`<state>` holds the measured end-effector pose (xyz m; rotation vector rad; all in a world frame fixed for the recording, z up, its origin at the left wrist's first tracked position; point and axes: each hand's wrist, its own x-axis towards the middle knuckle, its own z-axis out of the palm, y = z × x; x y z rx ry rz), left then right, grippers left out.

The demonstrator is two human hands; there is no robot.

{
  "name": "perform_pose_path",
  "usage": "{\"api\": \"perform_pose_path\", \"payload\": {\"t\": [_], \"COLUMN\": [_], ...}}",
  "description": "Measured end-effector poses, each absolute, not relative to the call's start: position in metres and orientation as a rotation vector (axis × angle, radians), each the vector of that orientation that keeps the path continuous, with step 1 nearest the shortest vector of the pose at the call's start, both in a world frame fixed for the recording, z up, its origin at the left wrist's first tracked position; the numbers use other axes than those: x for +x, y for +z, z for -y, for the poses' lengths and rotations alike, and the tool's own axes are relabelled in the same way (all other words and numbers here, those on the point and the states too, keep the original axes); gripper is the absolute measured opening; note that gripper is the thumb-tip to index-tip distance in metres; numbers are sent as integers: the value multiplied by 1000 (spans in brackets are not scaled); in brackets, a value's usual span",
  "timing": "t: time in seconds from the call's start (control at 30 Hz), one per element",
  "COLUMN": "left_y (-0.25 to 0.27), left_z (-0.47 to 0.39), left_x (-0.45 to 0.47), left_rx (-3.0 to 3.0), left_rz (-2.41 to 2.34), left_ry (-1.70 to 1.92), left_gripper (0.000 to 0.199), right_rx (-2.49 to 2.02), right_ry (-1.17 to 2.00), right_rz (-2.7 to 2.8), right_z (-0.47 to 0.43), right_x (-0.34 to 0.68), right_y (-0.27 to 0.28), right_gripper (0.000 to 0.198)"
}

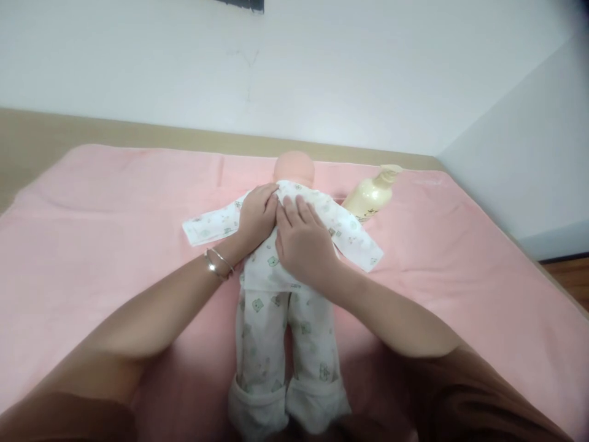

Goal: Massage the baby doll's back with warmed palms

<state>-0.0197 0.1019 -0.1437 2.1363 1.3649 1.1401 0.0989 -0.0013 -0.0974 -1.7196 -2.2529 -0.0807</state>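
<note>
A baby doll [294, 167] lies stretched out, its bald head at the far end and no facial features showing. It wears a white printed top [267, 273] and matching trousers [264, 325] with turned-up cuffs. My left hand [259, 215] rests flat on the upper left of the doll's body, a bracelet [219, 263] on its wrist. My right hand [306, 239] lies flat on the middle and right of the top, fingers stretched toward the doll's head. The two hands nearly meet, and neither grips anything. Both sleeves of the top spread outward.
A pink cloth [115, 245] covers the table [32, 141] under the doll. A cream pump bottle [372, 193] lies tilted beside the doll's right-hand sleeve. White walls [345, 73] stand behind and to the right.
</note>
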Motion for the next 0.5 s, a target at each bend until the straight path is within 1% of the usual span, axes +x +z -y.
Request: {"api": "perform_pose_path", "payload": {"t": [0.1, 0.17, 0.3, 0.37, 0.5], "left_y": [-144, -143, -141, -141, -143], "left_z": [-102, -101, -99, -99, -101], "left_x": [-20, -20, -20, -20, -20], "left_rx": [2129, 2130, 2134, 2127, 2117], "left_rz": [-1366, -1365, -1358, -1361, -1351], "left_ry": [1147, 1145, 1131, 1137, 1158], "left_gripper": [50, 49, 48, 48, 48], "right_rx": [-1661, -1701, -1852, -1893, -1838], "right_ry": [23, 114, 200, 134, -126], "right_rz": [2272, 2225, 2118, 2095, 2172], "right_z": [-9, -27, -51, -44, -15], "right_x": [106, 119, 135, 130, 111], "right_y": [-97, -96, -94, -94, -95], "right_gripper": [54, 54, 63, 64, 58]}}
